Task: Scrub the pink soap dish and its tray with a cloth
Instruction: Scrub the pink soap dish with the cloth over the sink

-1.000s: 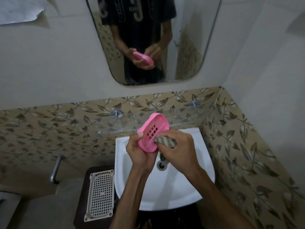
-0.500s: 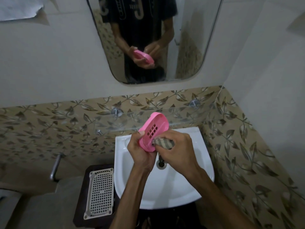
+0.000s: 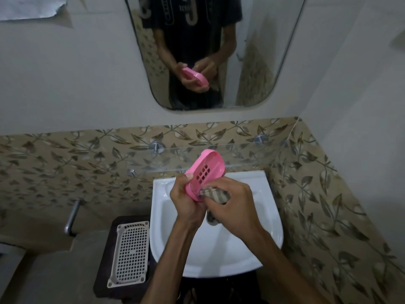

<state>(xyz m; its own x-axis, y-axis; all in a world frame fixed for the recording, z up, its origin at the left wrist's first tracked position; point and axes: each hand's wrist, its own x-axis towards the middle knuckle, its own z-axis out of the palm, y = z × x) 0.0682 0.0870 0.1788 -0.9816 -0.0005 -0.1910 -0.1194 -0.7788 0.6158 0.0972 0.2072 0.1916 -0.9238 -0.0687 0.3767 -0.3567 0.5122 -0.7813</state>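
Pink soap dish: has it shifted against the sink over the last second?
No. The pink soap dish stays tilted above the back rim of the sink, gripped by the left hand, with the cloth at its lower end.

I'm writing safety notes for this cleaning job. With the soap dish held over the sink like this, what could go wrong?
The pink soap dish is tilted and held only at its lower end by the left hand; a hard rub from the cloth in the right hand could knock it loose into the sink. The glass shelf sits just behind the dish's raised end and might get bumped.
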